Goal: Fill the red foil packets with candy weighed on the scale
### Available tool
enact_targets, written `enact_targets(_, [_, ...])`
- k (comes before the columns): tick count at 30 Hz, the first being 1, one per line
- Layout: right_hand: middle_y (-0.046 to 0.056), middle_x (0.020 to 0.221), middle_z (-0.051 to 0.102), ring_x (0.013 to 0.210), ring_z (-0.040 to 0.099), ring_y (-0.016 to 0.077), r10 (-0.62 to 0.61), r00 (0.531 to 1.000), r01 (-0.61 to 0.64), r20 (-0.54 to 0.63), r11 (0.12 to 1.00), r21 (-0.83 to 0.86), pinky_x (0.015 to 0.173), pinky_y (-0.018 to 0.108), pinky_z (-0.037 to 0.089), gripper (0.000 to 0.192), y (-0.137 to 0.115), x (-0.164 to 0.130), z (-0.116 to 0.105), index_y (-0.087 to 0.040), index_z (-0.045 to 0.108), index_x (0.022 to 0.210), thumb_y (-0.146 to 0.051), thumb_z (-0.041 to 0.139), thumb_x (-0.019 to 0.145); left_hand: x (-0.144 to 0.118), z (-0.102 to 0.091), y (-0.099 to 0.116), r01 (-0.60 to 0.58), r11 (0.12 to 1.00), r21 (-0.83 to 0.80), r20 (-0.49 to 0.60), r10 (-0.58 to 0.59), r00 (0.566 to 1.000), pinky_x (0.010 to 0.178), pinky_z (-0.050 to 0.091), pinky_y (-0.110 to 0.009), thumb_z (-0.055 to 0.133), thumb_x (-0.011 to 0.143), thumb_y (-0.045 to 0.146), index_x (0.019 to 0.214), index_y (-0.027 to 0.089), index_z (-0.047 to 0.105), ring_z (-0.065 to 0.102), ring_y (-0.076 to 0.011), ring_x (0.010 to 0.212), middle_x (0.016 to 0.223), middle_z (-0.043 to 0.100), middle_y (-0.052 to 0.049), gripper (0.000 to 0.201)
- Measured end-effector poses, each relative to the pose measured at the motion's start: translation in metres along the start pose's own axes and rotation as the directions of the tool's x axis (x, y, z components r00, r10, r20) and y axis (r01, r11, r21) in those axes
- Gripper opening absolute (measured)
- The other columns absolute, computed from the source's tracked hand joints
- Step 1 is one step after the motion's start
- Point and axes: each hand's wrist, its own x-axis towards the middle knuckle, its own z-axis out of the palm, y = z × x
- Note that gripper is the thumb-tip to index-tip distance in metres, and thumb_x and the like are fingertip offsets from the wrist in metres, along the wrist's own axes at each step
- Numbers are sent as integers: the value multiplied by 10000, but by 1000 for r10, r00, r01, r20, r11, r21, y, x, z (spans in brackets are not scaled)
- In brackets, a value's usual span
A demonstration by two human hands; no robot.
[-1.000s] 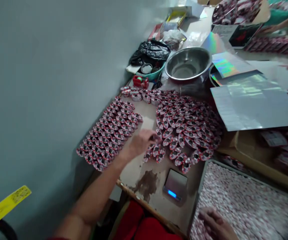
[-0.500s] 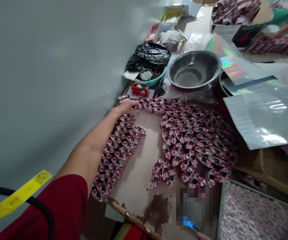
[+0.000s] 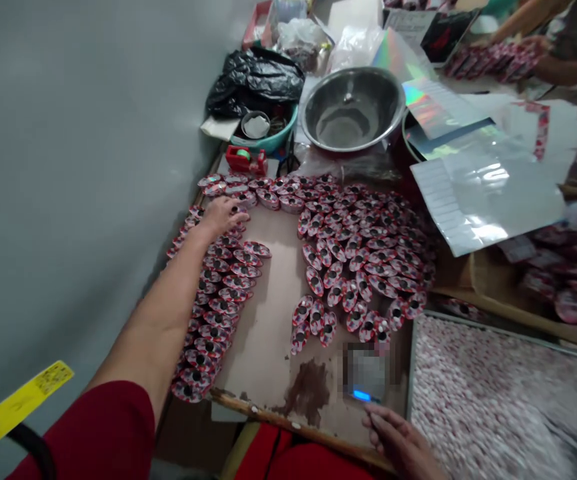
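Observation:
My left hand [image 3: 224, 215] reaches over the far end of the left-hand rows of red-and-white oval packs [image 3: 223, 307]. Its fingers are apart over the packs, and I see nothing held in them. Each pack stands upright with a dark opening on top. A larger cluster of the same packs [image 3: 368, 247] fills the table's middle. My right hand [image 3: 401, 440] is at the near edge with loosely bent, parted fingers and nothing visible in them. Just beyond its fingertips lies a blurred-out device with a lit blue display [image 3: 361, 395].
A tray of small pale pieces [image 3: 473, 373] stands at the right. Farther back are a steel bowl [image 3: 352, 110], a red tape dispenser [image 3: 246, 160], a black plastic bag [image 3: 253, 77] and shiny sheets [image 3: 488, 187]. Another person's arm [image 3: 568, 67] handles packs at the far right.
The view has shifted, showing more of the right side. My left hand has drawn slightly nearer along the packs, fingers now more spread. My right hand has come further into view by the display.

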Motion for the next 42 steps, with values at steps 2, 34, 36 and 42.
enact_targets(2, [76,866,809,645,629,94,-40,998,41,-40,999,27,586,154,497,524,-7,-7,-2,-219,895,950,-553,1050,577,-32,6,32,8,1000,28,-125,-4,992,1231,386,-512,673,964,355,1282,147,695,542,-364,1382,1395,661,-198,381])
enact_targets(34, [38,741,735,575,608,117,-228,958,260,174,947,-189,536,219,429,557,-6,-18,-124,-146,773,915,-607,976,677,-297,132,334,-382,812,-442,39,443,896,1041,644,-331,652,798,77,1378,215,729,803,-228,1135,1328,799,-64,602])
enact_targets(36, [30,745,729,584,605,122,-244,946,291,212,930,-226,550,234,444,556,-15,-11,-131,-150,774,927,-613,966,686,-306,164,346,-374,789,-488,76,466,882,1018,648,-326,647,817,82,1370,207,731,807,-224,1113,1308,806,-72,573])
enact_targets(42, [17,715,707,586,573,107,-391,873,469,292,838,-280,549,235,431,493,-35,23,-148,-148,790,923,-575,947,731,-294,225,351,-470,764,-443,170,586,792,1007,632,-328,650,827,77,1386,232,723,799,-232,1124,1337,794,-53,585])
